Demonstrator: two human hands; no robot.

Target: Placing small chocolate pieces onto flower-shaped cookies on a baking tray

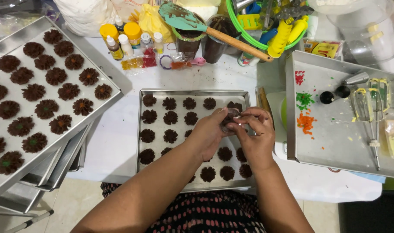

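White tabletop (119, 142) fills the view, pale tiled floor below its near edge. Centre: steel baking tray (195, 92) w/ rows of dark brown piped cookies (170, 118). Left hand (212, 131) & right hand (255, 136) meet over the tray's right side, fingers pinching a small clear bag (229, 118) of dark stuff between them. Far edge: yellow-capped bottles (119, 34), small white-capped bottles (126, 45). Right tray (335, 146) has red, green, orange sprinkle piles (304, 112). Yellow-and-red packet (324, 48) sits just behind it.

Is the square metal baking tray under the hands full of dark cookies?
Nearly full: the square metal baking tray holds rows of dark star-shaped cookies throughout.
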